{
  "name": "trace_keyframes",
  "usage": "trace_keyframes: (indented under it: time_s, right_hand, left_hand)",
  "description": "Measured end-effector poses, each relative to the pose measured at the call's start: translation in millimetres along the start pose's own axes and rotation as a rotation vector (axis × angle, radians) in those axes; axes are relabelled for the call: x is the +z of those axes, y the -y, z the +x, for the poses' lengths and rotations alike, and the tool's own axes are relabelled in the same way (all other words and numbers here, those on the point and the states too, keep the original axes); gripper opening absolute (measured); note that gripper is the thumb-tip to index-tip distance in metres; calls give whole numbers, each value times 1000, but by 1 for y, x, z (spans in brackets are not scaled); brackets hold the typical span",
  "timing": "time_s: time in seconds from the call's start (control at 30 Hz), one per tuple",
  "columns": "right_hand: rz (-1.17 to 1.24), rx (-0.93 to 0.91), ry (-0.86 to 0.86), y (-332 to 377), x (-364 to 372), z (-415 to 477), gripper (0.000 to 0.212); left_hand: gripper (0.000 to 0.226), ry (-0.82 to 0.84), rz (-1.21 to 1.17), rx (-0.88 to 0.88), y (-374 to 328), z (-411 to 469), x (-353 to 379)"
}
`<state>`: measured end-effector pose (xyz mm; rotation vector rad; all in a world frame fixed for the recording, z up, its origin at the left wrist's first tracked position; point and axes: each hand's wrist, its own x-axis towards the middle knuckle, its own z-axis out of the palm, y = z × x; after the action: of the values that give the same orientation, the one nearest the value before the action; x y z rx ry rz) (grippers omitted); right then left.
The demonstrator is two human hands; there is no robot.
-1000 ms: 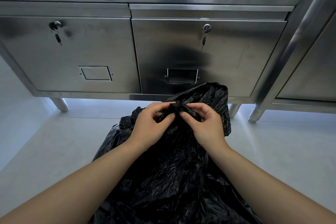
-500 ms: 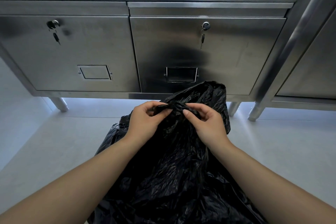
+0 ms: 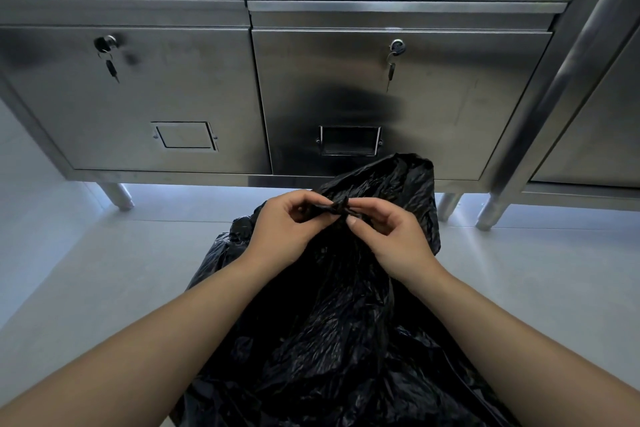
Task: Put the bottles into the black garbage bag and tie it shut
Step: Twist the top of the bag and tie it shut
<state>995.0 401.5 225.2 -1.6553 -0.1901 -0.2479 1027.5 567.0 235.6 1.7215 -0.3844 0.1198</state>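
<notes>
Left hand [image 3: 287, 229] and right hand [image 3: 394, 236] each pinch a bag [image 3: 329, 322] tail beside the knot [image 3: 341, 206], which has drawn tighter (tie judged nearly complete).

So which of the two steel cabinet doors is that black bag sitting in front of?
The right-hand stainless steel door, with the dark framed pull; the crumpled black plastic garbage bag overlaps its bottom edge, unlike the left door.

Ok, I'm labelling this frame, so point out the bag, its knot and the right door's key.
knot [image 3: 341, 206]: head view, middle of the bunched black plastic.
bag [image 3: 332, 340]: head view, crinkled front, low down.
right key [image 3: 391, 70]: head view, its hanging shaft.
</notes>
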Motion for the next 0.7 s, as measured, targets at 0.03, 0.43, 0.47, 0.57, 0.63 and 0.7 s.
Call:
trace_keyframes:
  time_s: [0.03,0.43,0.47,0.57,0.63,0.7]
  right_hand:
    - [28,17,3,2,-2,0,29]
    - [-46,76,-151,3,16,0,13]
    - [-51,75,-146,1,15,1,8]
    - [-72,69,-147,1,10,4,8]
    - [-69,79,-152,1,5,6,8]
    - [-61,96,-145,1,2,7,8]
  left_hand:
    - [23,-17,13,-2,1,0,0]
    - [19,-99,256,37,3,-4,7]
    - [16,-91,257,32,3,-4,6]
    - [16,-3,184,-8,4,-4,2]
    - [14,43,119,-32,3,-4,1]
    - [7,46,108,-26,1,-3,1]
